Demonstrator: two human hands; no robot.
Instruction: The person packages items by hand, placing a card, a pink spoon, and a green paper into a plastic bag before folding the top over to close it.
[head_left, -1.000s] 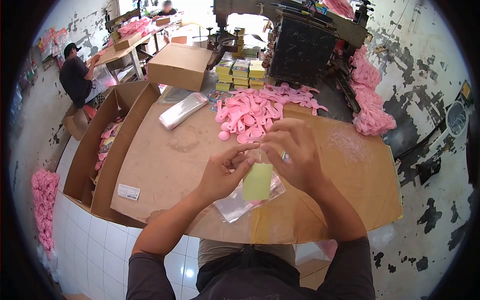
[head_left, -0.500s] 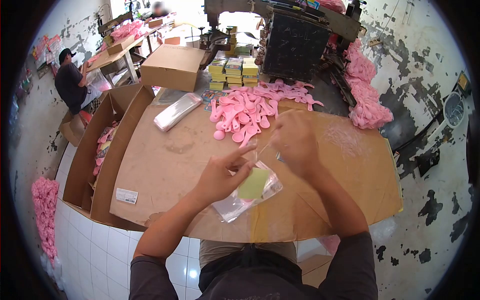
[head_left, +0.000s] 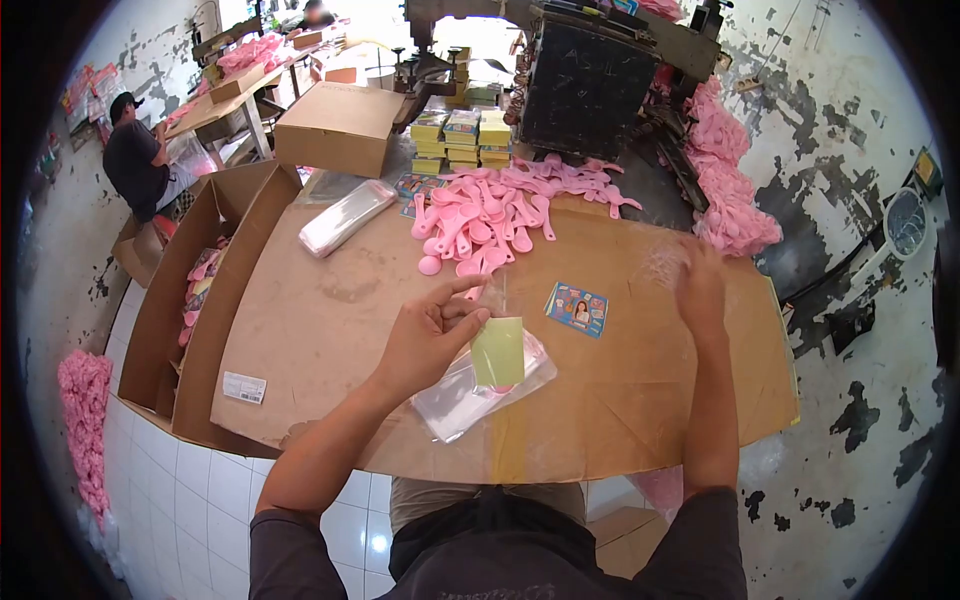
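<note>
Left hand [head_left: 430,335] is pinching the clear bag [head_left: 497,290] around its yellow-green card [head_left: 505,355], thumb and fingers clamped on the edge, probably so the card is hanging flat; pink spoons [head_left: 478,215] are lying just beyond these fingers, presumably for a short reach. Right forearm [head_left: 712,400] is pointing forward, its right hand [head_left: 702,285] hovering beside clear film scraps [head_left: 660,266]; finger closure cannot be told.

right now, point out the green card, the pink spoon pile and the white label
green card [head_left: 498,352], head view, centre of its face
pink spoon pile [head_left: 468,215], head view, mid-heap
white label [head_left: 244,388], head view, its middle
</note>
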